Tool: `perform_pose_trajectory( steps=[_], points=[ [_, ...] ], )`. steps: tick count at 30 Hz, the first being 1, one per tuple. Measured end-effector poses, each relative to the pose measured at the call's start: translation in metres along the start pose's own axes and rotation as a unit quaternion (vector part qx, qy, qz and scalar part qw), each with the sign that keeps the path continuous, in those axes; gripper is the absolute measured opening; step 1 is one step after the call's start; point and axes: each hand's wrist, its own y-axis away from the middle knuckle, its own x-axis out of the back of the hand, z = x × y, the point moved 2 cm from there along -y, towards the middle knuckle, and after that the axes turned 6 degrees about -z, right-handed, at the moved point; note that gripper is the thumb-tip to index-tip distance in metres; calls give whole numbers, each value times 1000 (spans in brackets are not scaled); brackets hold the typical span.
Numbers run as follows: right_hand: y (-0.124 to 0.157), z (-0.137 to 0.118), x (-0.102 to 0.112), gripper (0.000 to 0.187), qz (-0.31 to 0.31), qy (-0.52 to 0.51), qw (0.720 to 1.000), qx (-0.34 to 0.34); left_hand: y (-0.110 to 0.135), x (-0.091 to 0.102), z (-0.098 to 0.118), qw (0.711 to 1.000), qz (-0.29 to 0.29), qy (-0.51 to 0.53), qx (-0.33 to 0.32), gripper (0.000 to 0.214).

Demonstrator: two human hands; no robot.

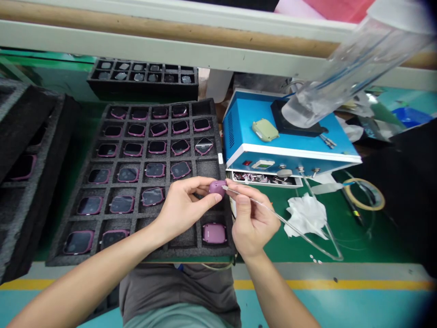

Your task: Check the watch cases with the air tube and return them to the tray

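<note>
My left hand [184,200] pinches a small purple smartwatch case [215,187] between thumb and fingers, above the right side of a black foam tray [218,207]. Between the thumb and fingers of my right hand [254,221] is a thin clear air tube [307,239], its narrow tip right at the case's edge; I cannot tell whether it touches. Rows of purple smartwatches [156,170] lie in the tray's compartments, mostly screen up. Near the front right corner, another purple case [214,233] rests back side up.
A blue control box [290,155] stands behind right, with a green watch case [265,130] and a clear cylinder [327,86] on top. A small drawer of parts [266,178], crumpled white tissue [305,214] and a tape roll [363,194] sit nearby. Stacked foam trays [51,150] flank the left.
</note>
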Motion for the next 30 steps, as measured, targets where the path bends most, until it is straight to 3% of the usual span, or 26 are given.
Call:
perform_pose_trajectory(
  steps=[15,30],
  points=[
    [-4,0,-1,20,-29,-6,1000,2,-3,5,6,997,31,-66,-7,27],
    [-6,2,-3,19,-37,-17,999,-3,-5,7,6,998,27,-65,1,28]
  ],
)
